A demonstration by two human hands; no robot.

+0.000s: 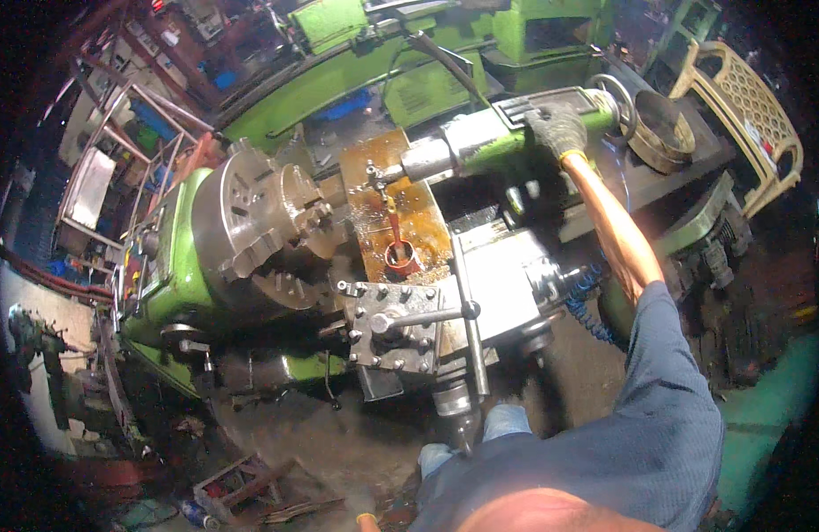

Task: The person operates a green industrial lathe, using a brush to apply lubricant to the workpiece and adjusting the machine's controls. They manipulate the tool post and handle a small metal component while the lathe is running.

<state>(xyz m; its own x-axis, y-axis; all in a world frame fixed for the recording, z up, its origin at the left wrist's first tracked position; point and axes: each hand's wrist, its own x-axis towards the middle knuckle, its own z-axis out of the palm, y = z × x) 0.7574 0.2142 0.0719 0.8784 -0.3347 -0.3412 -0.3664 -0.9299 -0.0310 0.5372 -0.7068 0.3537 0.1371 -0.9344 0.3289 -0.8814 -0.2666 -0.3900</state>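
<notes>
My right hand (558, 131), in a grey work glove with a yellow cuff, lies over the top of the green lathe tailstock (480, 133), its fingers laid toward the quill side. At the bottom edge my left hand (360, 504), also gloved, hangs low and blurred; its fingers cannot be made out. The tailstock quill (427, 160) points toward the large chuck (241, 213). Between them an oily brown plate (365, 191) carries a reddish cup (402, 257) with a brush (393, 217) standing in it. Nearer me sits the square tool post (396, 328) with its clamp lever (436, 316).
A handwheel (618, 102) ends the tailstock. Beside it stand a round metal ring (659, 133) and a beige plastic chair (746, 124). A long carriage bar (470, 310) juts toward me. Blue coiled hose (588, 306) hangs at the right; a metal frame (241, 488) lies on the floor.
</notes>
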